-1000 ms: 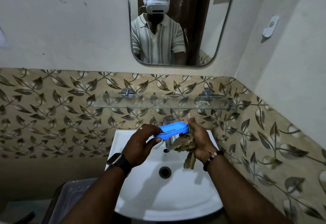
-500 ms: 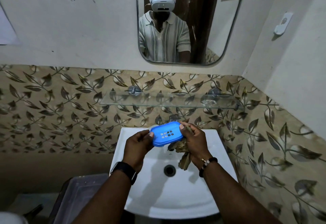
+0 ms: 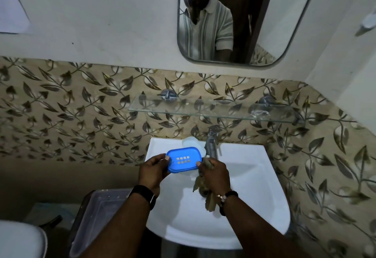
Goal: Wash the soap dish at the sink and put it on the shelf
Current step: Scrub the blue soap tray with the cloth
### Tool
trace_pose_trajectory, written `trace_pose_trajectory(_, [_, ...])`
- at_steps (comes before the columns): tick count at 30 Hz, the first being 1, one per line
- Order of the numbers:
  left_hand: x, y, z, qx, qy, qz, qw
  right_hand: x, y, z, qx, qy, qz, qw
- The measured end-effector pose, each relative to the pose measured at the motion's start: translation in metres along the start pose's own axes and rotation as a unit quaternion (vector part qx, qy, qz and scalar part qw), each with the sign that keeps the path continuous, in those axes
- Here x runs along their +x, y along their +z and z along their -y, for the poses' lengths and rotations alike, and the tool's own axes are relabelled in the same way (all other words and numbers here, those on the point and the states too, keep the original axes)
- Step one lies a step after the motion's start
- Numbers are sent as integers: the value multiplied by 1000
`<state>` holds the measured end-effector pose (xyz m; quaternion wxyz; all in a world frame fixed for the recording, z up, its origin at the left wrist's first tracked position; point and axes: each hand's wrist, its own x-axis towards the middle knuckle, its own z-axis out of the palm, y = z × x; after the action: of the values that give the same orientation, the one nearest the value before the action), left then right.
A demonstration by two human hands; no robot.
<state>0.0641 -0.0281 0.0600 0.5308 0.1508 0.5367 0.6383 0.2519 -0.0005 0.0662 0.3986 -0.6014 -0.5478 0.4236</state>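
Observation:
A blue oval soap dish (image 3: 184, 160) with a grid of small drain holes is held flat over the back left of the white sink (image 3: 254, 186). My left hand (image 3: 153, 171) grips its left end with the thumb on the rim. My right hand (image 3: 214, 173) pinches its right end and also clutches a brownish-green rag (image 3: 209, 200) that hangs down over the basin. The glass shelf (image 3: 213, 111) is fixed to the tiled wall above the chrome tap (image 3: 211, 142).
A pale translucent lid-like piece (image 3: 192, 143) lies on the sink's back rim beside the tap. A mirror (image 3: 230, 18) hangs above the shelf. A grey plastic bin (image 3: 97, 217) stands left of the sink, with a white rounded object (image 3: 20, 239) at the bottom left.
The soap dish has turned from edge-on to flat, its holed face now up. Both hands have kept hold and shifted slightly left, with the view tilting downwards.

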Motion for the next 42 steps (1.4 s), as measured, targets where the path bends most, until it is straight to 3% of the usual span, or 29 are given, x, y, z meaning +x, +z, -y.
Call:
trace_pose_trajectory(7, [37, -22, -16, 36, 22, -61, 997, 29, 57, 12, 20, 58, 25, 998])
trace_pose_trajectory(10, [60, -28, -16, 114, 62, -67, 989, 45, 82, 8, 12, 96, 21, 995])
trace_pose_trajectory(14, [99, -47, -4, 340, 122, -26, 932, 68, 105, 5, -17, 115, 17, 993])
trace_pose_trajectory(17, [152, -70, 31, 433, 124, -19, 893, 85, 119, 0, -38, 112, 7, 993])
trace_pose_trajectory(22, [142, -56, 16, 506, 140, -2, 851, 103, 130, -9, -81, 105, 32, 991])
trace_pose_trajectory(27, [126, -38, 6, 537, 145, 1, 831, 109, 137, -18, -111, 94, 57, 988])
trace_pose_trajectory(32, [120, -38, 13, 610, 162, 14, 775, 103, 140, -21, -95, 92, 46, 990])
trace_pose_trajectory(42, [122, -46, 22, 670, 195, 19, 717, 93, 133, -23, -80, 78, 56, 992])
